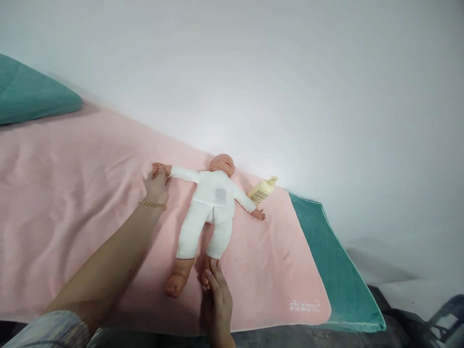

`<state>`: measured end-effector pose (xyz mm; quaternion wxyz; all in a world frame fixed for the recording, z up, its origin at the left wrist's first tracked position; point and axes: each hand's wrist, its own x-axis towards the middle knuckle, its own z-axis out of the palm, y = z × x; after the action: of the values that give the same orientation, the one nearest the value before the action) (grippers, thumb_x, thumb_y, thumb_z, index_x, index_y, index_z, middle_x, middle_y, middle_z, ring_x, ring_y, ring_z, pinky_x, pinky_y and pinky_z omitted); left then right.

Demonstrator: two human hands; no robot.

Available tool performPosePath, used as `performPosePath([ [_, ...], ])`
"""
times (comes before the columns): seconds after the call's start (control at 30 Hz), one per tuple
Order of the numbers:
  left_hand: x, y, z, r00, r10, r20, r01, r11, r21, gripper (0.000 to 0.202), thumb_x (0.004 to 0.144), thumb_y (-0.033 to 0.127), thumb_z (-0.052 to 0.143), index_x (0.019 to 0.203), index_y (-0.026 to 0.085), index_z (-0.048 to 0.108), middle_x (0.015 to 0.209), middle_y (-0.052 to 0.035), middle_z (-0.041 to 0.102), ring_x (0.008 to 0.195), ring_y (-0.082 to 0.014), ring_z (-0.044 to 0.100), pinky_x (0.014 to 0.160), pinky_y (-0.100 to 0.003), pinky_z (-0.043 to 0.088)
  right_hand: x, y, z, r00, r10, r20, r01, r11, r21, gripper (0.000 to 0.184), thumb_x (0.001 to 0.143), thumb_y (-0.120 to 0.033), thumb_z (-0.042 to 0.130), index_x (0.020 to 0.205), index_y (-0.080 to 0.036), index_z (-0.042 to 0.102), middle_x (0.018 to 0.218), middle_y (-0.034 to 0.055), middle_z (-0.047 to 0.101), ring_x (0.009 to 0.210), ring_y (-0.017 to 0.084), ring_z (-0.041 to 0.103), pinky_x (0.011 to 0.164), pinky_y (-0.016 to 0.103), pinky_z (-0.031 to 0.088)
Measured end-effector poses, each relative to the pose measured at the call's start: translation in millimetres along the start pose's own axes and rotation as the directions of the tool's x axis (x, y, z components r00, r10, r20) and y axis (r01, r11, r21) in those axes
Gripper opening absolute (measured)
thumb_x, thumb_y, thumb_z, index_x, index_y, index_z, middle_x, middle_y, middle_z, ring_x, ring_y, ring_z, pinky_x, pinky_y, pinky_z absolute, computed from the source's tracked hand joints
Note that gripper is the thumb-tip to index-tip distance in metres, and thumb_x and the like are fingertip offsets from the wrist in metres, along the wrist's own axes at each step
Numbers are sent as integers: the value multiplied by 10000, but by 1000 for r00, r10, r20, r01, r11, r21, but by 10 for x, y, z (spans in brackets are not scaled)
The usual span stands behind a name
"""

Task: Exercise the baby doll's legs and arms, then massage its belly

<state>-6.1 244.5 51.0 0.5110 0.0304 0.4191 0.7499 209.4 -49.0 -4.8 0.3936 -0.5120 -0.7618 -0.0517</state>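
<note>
Item 1: doll [213,191], white w/ bare head, hands & ft. Laid face-up on pink blanket [275,261], head twd. wall [326,96], legs twd. person; arms & legs spread.

Item 2: L. hand [157,188]. Fingers closed abt. doll's hand [156,166] on person's left side.

Item 3: R. hand [220,300]. Fingers laid on doll's foot [205,278] on person's right side; thumb not clearly seen, so cannot be told whether foot is clasped.

Item 4: pump bottle [259,192], pale yellow, near doll's other hand [259,214]; tilted in view, touched by neither hand.

Status (judged): doll set out flat, one arm & one leg being handled. Other arm & other leg are left unheld; bottle not in use. Work appears under way, not finished; exact stage n/k.
</note>
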Motion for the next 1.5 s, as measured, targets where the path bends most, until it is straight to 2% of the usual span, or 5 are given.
performPosePath([
  [0.37,-403,43,55,704,413,578,-636,729,252,349,758,298,771,1085,185,729,1146,-77,728,1109,-260,663,1021,-405,503,472,230,-207,994,108,-22,-107,992,72,502,982,-79,419,1433,-291,474,1490,52,486,1354,200,481,984,313,565],
  [0.8,-547,-216,60,45,124,991,-981,193,21,247,943,270,548,1058,342,754,1134,26,742,1304,-220,538,1165,-479,274,1265,310,-209,998,59,-9,-58,994,95,513,978,-69,384,1440,-281,455,1450,69,532,1399,207,431,1076,407,499],
  [1.0,-538,-151,68,166,185,969,-926,366,89,191,893,282,626,1013,327,768,1108,8,751,1249,-242,585,1146,-491,323,1163,279,-221,998,56,-14,-55,995,87,487,984,-82,390,1429,-258,476,1461,94,518,1394,229,436,1063,418,511],
  [1.3,-375,106,50,889,264,374,-326,939,112,232,793,138,752,1023,160,729,1131,-58,713,1122,-195,638,1067,-356,455,796,135,-321,999,41,31,-44,995,93,502,967,-48,434,1422,-253,486,1463,87,516,1386,225,440,1076,410,499],
  [1.5,-31,75,-67,996,47,77,-52,996,69,141,912,127,636,1051,135,659,1134,-59,683,1229,-207,570,1096,-415,433,522,42,-317,998,45,44,-48,997,53,506,977,-90,435,1448,-274,464,1440,85,538,1348,242,484,1036,409,530],
])
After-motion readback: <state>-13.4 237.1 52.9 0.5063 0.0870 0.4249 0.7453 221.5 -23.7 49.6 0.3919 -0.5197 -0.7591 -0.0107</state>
